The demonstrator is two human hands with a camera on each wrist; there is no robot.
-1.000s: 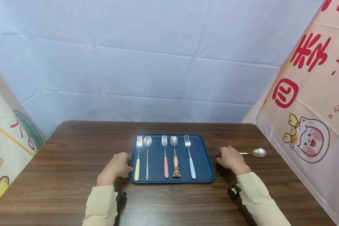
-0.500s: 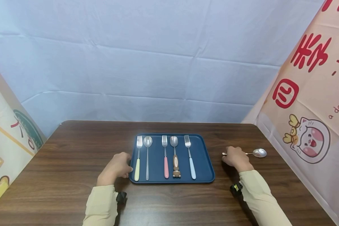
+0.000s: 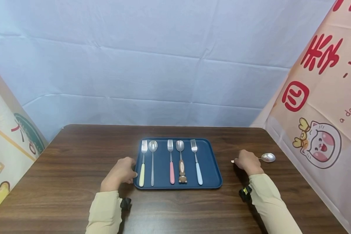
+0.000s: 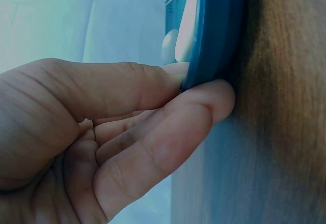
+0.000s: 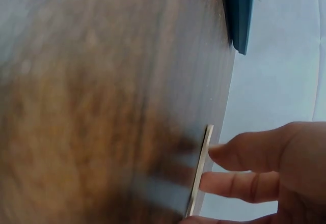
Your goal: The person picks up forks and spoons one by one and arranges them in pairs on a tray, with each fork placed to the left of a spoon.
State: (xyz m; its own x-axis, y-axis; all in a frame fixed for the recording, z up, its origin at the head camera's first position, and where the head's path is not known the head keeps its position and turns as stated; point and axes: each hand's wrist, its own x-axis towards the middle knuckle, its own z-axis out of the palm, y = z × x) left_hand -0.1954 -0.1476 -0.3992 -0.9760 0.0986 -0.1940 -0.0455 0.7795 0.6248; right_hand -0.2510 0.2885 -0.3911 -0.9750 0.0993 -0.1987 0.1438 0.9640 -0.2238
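Note:
In the head view, my left hand (image 3: 122, 170) holds the left edge of the blue tray (image 3: 161, 175); the left wrist view shows the thumb on the rim and fingers beneath it. Forks and spoons lie side by side on the tray, among them a yellow-handled fork (image 3: 142, 175), a brown bear-handled spoon (image 3: 182, 169) and a light-blue-handled fork (image 3: 199, 174). To the right of the tray, my right hand (image 3: 248, 161) pinches the handle of a spoon (image 3: 268, 157). Its pale handle (image 5: 200, 170) shows at the fingertips in the right wrist view.
The brown wooden table (image 3: 175, 211) carries everything. A pale cloth (image 3: 163, 65) hangs behind it, and a printed cloth (image 3: 321, 97) stands along the right side. Wrist cameras sit under both sleeves.
My right hand has moved rightward from beside the tray onto the spoon's handle. The handle's end has swung slightly toward me. The left hand and the tray stay put.

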